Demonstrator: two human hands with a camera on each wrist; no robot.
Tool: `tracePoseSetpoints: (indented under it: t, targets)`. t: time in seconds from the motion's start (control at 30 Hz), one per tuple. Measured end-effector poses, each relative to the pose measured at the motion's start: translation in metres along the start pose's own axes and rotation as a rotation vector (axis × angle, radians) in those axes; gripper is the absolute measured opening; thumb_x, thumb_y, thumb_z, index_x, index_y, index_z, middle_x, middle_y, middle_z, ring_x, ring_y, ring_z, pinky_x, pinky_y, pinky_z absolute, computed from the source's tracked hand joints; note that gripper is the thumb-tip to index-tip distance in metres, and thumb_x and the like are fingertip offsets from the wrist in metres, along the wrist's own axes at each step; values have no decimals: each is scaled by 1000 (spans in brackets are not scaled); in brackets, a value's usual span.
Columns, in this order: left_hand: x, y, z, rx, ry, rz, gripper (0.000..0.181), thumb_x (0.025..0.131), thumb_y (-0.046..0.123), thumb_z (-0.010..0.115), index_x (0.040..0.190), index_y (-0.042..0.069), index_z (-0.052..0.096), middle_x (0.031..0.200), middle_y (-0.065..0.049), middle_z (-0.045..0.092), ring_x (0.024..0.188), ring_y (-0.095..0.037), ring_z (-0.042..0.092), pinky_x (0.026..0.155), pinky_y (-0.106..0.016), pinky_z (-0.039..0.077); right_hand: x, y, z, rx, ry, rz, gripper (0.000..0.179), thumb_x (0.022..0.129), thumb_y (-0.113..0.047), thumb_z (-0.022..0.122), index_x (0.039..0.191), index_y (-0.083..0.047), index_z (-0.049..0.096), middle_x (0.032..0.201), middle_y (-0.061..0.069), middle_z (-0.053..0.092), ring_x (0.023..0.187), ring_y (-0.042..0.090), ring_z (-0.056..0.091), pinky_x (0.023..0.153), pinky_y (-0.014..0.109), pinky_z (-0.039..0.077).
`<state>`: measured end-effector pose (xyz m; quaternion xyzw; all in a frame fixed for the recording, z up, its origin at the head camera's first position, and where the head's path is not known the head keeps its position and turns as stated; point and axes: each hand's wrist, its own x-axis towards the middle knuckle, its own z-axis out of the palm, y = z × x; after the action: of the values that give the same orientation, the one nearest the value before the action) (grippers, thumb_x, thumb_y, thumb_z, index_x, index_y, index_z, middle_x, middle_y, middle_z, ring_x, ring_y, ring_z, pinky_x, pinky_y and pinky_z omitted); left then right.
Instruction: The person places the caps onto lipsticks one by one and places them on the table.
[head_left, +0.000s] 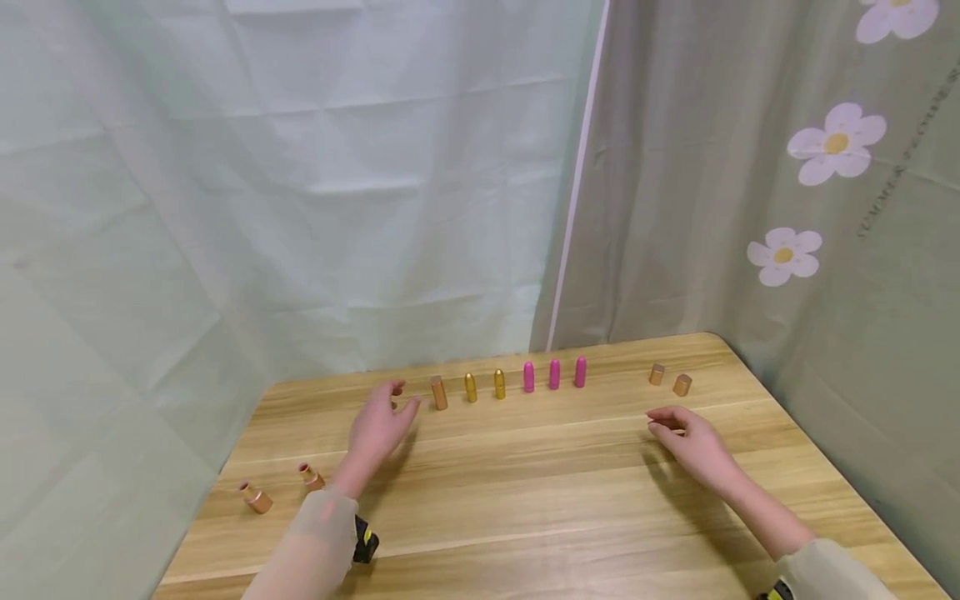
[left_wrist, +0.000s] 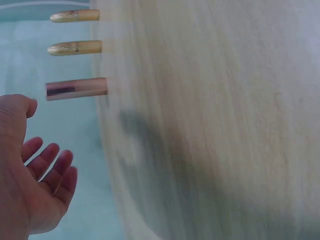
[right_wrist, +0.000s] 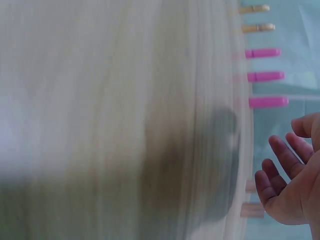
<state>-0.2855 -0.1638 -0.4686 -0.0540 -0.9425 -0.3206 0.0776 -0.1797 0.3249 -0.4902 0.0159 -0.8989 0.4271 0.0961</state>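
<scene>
My left hand (head_left: pixel 377 427) hovers over the table's left side, thumb and fingers apart and nothing between them. Just right of its thumb a copper lipstick tube (head_left: pixel 439 392) stands upright; the left wrist view shows a gap between them. Two gold bullet-shaped tubes (head_left: pixel 485 385) and three magenta ones (head_left: pixel 554 375) continue the row to the right. My right hand (head_left: pixel 693 446) is held over the right side, fingers loosely bent around nothing. Beyond its fingertips stand two short copper caps (head_left: pixel 682 385). In the right wrist view that hand (right_wrist: pixel 295 185) partly overlaps the caps.
Two uncapped copper lipstick bases (head_left: pixel 257 498) stand at the table's left, one close beside my left forearm. The wooden table (head_left: pixel 525 500) ends at a pale curtain (head_left: pixel 360 208) behind the row. A grey curtain with printed flowers (head_left: pixel 836 143) hangs at the right.
</scene>
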Motion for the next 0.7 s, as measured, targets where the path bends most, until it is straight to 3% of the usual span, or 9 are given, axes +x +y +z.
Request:
tracePoseSetpoints:
  t: [0.23, 0.43, 0.7]
  targets:
    - [-16, 11, -13, 84, 48, 146, 56, 101, 40, 63, 141, 3, 54, 132, -17, 61, 117, -36, 59, 94, -55, 49, 7, 14, -23, -103, 54, 47, 35, 104, -23, 60, 126, 4, 65, 112, 17, 71, 103, 32, 64, 78, 36, 51]
    - [-32, 25, -13, 132, 64, 276, 52, 97, 33, 70, 137, 1, 59, 126, -15, 66, 115, -37, 61, 97, -56, 48, 12, 24, -36, -147, 74, 68, 39, 105, -25, 57, 127, 6, 63, 113, 22, 69, 104, 37, 64, 79, 40, 50]
    - [-58, 53, -4, 167, -14, 396, 54, 94, 32, 75, 137, 4, 60, 125, -11, 68, 116, -32, 63, 99, -52, 49, 20, 31, -49, -177, 112, 111, 46, 106, -30, 52, 134, 6, 57, 117, 27, 66, 103, 40, 63, 77, 42, 46]
